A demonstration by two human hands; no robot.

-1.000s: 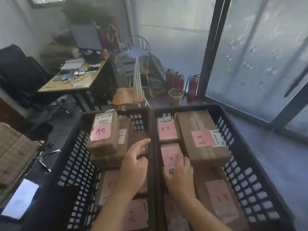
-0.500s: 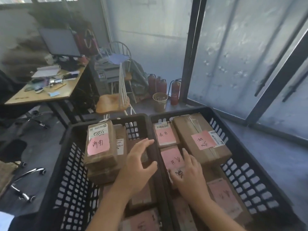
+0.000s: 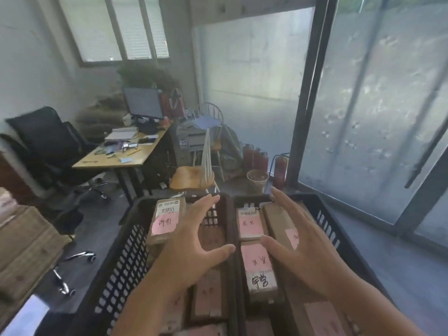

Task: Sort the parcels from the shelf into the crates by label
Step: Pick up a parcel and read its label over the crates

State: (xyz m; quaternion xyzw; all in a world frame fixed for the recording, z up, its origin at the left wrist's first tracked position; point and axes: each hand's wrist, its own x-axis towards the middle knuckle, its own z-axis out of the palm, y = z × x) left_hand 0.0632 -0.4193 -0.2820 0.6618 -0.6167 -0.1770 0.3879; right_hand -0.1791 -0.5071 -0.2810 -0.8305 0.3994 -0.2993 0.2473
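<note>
Now, hands: both hover above the crates with fingers spread, holding nothing.
Left hand [image 3: 194, 241]: fingers straight and splayed, thumb out to the side, over the left crate.
Right hand [image 3: 300, 238]: palm turned inward, fingers extended, over the right crate.
Left crate [image 3: 121, 267]: black plastic, rectangular, side walls pierced with a grid of small slots.
Right crate [image 3: 327, 226]: same black slotted plastic, touching the left crate along one long wall.
Parcels: flat brown cardboard boxes, taped, lying inside both crates, each with a pink paper label bearing handwritten characters.
Top left parcel [image 3: 167, 219]: stacked higher than its neighbours, white printed sticker above its pink label.
Middle right parcel [image 3: 257, 260]: pink label, with a white strip with bold black writing below.
Desk [image 3: 143, 156]: pale wood top, cluttered, with a dark monitor.
Wooden chair [image 3: 191, 178]: rounded seat, white spindles.
</note>
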